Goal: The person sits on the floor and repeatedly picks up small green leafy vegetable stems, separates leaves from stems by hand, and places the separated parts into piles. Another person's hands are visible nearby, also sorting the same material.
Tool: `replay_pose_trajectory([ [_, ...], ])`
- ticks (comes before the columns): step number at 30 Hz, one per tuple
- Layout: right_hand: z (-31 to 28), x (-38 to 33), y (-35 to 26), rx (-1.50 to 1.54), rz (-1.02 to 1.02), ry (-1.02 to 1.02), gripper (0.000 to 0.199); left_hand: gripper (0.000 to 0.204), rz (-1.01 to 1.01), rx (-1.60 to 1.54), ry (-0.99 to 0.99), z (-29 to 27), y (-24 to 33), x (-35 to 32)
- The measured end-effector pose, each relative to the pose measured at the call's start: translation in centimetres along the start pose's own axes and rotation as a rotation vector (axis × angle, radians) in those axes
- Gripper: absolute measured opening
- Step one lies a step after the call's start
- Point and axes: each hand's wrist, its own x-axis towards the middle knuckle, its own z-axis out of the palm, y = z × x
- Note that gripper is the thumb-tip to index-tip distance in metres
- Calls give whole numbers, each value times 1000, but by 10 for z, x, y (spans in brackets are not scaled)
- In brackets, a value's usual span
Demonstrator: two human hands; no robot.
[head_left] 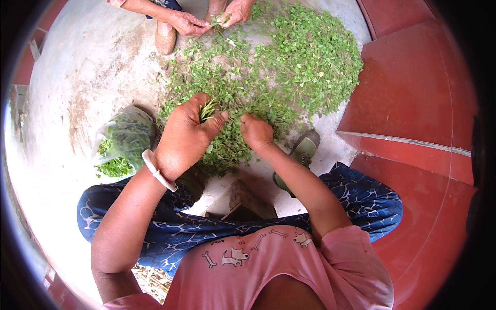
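My left hand [183, 135], with a white bangle [158, 171] at its wrist, is closed around a small bunch of green stems [207, 110]. The cut-looking ends poke out between thumb and fingers. Across from it, my right hand [257, 133] is curled closed, knuckles away from me; what its fingers pinch, if anything, is hidden. Both hands hover over the near part of a wide spread of loose leafy greens [310, 57] on the pale ground. A short gap separates the two hands.
A clear plastic bag [128, 133] of greens lies left of my left hand. Opposite, another person's hands [237, 11] hold a few stems. My green shoe [305, 149] stands by the heap's near right edge. Red tiled steps [408, 88] rise along the right.
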Motion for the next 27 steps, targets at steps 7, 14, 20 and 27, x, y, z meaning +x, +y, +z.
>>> replay_pose_trajectory([
  [7,13,-51,-24,-41,-209,-116,12,14,0,78,-24,-1,0,3],
  [14,-4,-28,22,48,178,102,11,14,-47,21,1,-4,-2,0],
  [20,-20,18,20,-29,27,168,17,20,-4,10,7,-5,2,0],
  [27,-31,46,33,-385,-241,-248,31,25,21,54,31,-5,-1,0],
])
